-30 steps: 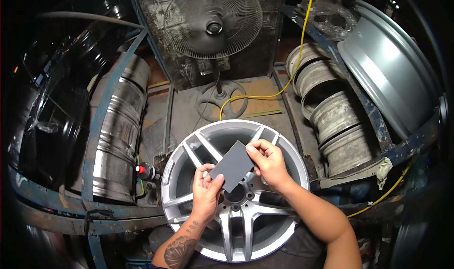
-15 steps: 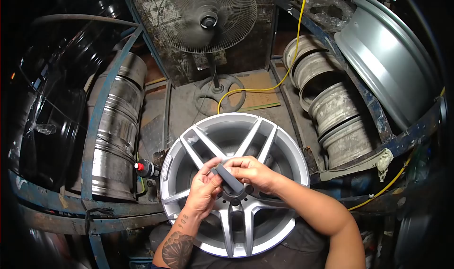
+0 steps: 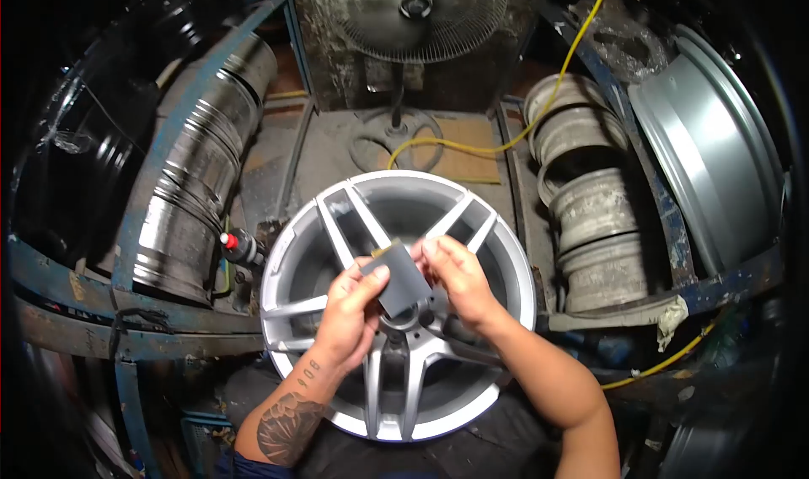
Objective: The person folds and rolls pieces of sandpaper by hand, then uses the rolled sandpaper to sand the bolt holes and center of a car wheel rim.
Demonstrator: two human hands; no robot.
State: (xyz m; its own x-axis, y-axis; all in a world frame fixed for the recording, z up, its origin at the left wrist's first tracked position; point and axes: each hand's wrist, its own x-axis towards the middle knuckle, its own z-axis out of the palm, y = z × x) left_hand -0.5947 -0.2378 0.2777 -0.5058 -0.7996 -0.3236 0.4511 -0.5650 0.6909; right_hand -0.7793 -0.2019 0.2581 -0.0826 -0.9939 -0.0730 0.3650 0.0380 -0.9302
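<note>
A dark grey piece of sandpaper (image 3: 401, 283) with a yellowish strip along its top edge is held above the hub of a silver alloy wheel rim (image 3: 275, 298). My left hand (image 3: 347, 306) pinches its left side, thumb flat on the grey face and fingers behind. At the upper right edge of the sheet, the fingers of my right hand (image 3: 459, 278) are bent together against it; their tips are partly hidden. The rim lies face up in front of me, its paired spokes pointing outward and its centre partly covered by the sheet and hands.
Shiny rims (image 3: 181, 235) line the left rack, and dusty rims (image 3: 600, 205) the right one. A large silver rim (image 3: 712, 142) sits at upper right. A fan (image 3: 417, 7) stands behind. A yellow hose (image 3: 506, 148) crosses the floor. A red-capped bottle (image 3: 242, 247) is left of the wheel.
The sandpaper has turned from a narrow slanted view to show its broad face. My right hand has shifted to its upper right edge. The camera view has shifted and tilted slightly.
</note>
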